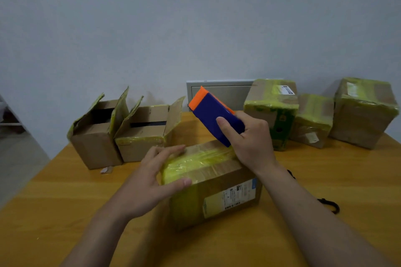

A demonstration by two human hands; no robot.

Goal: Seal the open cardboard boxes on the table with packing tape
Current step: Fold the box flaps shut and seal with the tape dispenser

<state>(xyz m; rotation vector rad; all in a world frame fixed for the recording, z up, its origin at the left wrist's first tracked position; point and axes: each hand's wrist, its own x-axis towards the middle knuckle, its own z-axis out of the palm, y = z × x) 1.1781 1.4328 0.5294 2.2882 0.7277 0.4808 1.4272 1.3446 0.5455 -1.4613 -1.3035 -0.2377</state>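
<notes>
A cardboard box (219, 197) with yellow tape across its closed top lies in the middle of the table in front of me. My left hand (152, 180) grips its left end, fingers spread over the tape. My right hand (249, 143) holds a blue and orange tape dispenser (213, 114) tilted up above the box's far right corner. Two open boxes (97, 130) (147, 132) with raised flaps stand at the back left.
Three taped boxes (273, 110) (312, 121) (364, 112) stand at the back right by the wall. A grey panel (225, 91) leans behind them. A black cord with a clip (329, 204) lies on the wooden table (65, 201) to my right.
</notes>
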